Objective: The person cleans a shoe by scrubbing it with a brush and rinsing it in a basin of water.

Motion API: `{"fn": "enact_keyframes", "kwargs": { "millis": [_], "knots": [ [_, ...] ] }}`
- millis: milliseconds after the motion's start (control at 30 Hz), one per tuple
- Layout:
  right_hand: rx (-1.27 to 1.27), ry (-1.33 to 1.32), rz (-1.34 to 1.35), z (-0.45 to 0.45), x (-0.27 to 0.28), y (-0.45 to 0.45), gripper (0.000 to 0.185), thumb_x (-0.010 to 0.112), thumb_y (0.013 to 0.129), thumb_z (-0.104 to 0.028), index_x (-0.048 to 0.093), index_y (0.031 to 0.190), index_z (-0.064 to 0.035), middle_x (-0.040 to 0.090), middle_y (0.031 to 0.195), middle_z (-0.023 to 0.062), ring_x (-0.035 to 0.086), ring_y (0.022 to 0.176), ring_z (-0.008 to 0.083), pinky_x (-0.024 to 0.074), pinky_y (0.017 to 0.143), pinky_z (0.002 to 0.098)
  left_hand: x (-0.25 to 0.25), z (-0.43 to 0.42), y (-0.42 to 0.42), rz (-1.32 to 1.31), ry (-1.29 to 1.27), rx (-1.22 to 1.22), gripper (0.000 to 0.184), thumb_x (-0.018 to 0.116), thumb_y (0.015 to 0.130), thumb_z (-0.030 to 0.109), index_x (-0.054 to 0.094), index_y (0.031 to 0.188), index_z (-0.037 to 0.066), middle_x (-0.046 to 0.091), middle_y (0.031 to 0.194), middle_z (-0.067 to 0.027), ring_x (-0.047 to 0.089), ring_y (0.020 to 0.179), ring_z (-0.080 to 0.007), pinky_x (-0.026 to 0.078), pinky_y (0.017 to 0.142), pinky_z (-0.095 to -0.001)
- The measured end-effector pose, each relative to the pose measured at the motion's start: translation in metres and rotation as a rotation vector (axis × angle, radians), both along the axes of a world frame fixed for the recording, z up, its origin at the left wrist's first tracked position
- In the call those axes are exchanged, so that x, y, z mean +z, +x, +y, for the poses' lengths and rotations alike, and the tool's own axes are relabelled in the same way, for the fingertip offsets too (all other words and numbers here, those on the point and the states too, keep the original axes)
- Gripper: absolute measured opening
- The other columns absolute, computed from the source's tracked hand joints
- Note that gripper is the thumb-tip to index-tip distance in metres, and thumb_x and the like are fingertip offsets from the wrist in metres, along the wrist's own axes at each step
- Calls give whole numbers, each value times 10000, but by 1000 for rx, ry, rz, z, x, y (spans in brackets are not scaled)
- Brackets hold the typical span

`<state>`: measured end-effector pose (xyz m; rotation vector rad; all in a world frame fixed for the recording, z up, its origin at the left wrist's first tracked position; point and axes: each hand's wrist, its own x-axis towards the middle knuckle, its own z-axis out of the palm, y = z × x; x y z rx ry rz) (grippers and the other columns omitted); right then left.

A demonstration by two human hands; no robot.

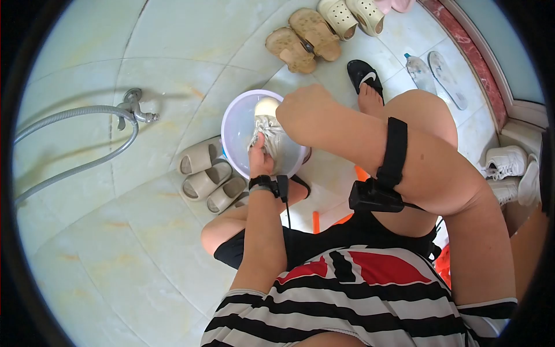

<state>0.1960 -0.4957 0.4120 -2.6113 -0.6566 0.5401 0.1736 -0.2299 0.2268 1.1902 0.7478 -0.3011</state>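
A white lace-up sneaker [267, 128] is held over a pale lavender basin [232, 124], its toe pointing away from me. My left hand [261, 159] grips the sneaker at its side, the thumb lying over the laces. Close beside the toe, on the right, my right hand [300, 113] is closed with its back toward me. Its fingers are turned away, and whatever they hold is hidden behind the hand.
A metal tap [134, 107] with a grey hose [69, 115] is on the tiled wall at left. Beige slippers [199, 176] lie left of the basin, brown sandals [314, 33] and cream clogs [340, 18] beyond it. White sneakers [506, 162] stand at right.
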Motion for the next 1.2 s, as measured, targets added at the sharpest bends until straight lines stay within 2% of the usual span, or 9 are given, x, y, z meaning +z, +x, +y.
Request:
{"fn": "enact_keyframes", "kwargs": {
  "millis": [200, 333, 400, 433, 533, 600, 733, 933, 1200],
  "knots": [
    [-13, -49, 123, 1, 5, 7, 155, 673, 719, -115, 722, 854, -56, 696, 869, 129, 691, 815, 254, 544, 645, 366, -9, -11, 9, 42, 373, -227, 511, 770, 735, 81, 549, 1179, -38, 641, 1051, -124, 635, 897, -248, 498, 806, -369],
    [-21, -55, 154, 3, 6, 9, 167, 684, 709, -107, 724, 864, -58, 696, 883, 130, 691, 813, 258, 546, 645, 373, -72, 8, 16, -27, 609, -339, 459, 757, 715, 61, 586, 1130, -36, 652, 1033, -124, 634, 906, -252, 486, 785, -357],
    [-16, -64, 170, 4, 3, 10, 170, 686, 706, -108, 723, 864, -59, 697, 884, 130, 691, 812, 260, 546, 645, 374, -122, 26, 23, 197, 1155, -572, 425, 762, 704, 70, 611, 1087, -35, 655, 1019, -111, 622, 901, -236, 471, 789, -335],
    [-24, -61, 158, 5, 1, 10, 174, 690, 701, -108, 723, 863, -55, 696, 882, 132, 691, 812, 265, 545, 642, 376, -131, 28, 24, 193, 1151, -573, 425, 762, 704, 70, 611, 1087, -35, 655, 1019, -111, 622, 901, -236, 471, 789, -335],
    [-41, -67, 122, 5, -3, 8, 178, 690, 694, -104, 721, 860, -49, 695, 879, 139, 690, 810, 273, 542, 636, 382, -115, 23, 24, 115, 1101, -658, 357, 728, 738, 54, 619, 1067, -29, 659, 992, -104, 621, 898, -227, 464, 792, -332],
    [-52, -73, 92, 2, -4, 6, 177, 688, 693, -101, 721, 858, -46, 694, 877, 143, 690, 809, 276, 540, 633, 386, -37, -11, 15, 171, 373, -181, 317, 699, 763, 35, 618, 1064, -15, 660, 994, -107, 631, 904, -244, 468, 789, -356],
    [-24, -56, -9, 1, -3, 5, 158, 671, 700, -95, 721, 848, -72, 686, 854, 147, 683, 790, 301, 532, 622, 400, -15, 1, 9, -19, 263, -184, 338, 677, 767, -2, 599, 1096, -4, 652, 1028, -119, 633, 928, -251, 479, 801, -374],
    [4, 81, -69, 21, -16, 2, 248, 581, 813, -138, 643, 1049, -95, 672, 844, 157, 661, 770, 338, 515, 639, 451, 35, 6, 5, -39, -358, -129, 441, 469, 939, 370, 545, 1217, 35, 619, 1173, -113, 584, 1077, -300, 417, 990, -442],
    [-116, 390, 50, 91, -90, -27, 355, 412, 956, -222, 499, 1267, -77, 642, 891, 237, 614, 824, 415, 474, 724, 501, 21, 8, -5, -210, -403, 206, 687, 399, 926, 588, 442, 1338, 40, 481, 1361, -133, 450, 1251, -298, 348, 1051, -460]
  ]
}}
